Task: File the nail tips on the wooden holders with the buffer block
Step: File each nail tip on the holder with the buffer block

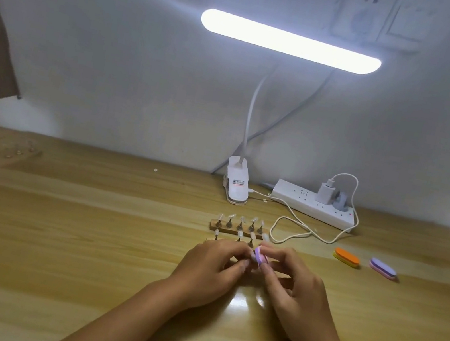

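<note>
Pinches purple buffer block (258,258) in right hand (292,284) just before the near row of nail tips (240,234), curls left hand (211,267) against it, hold too hidden to tell, with a five-tip wooden holder (215,225) just behind on the table (86,236) under a lit lamp (290,42).

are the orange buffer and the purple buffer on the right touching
Apart. The head view shows bare table between the orange buffer and the loose purple buffer.
</note>
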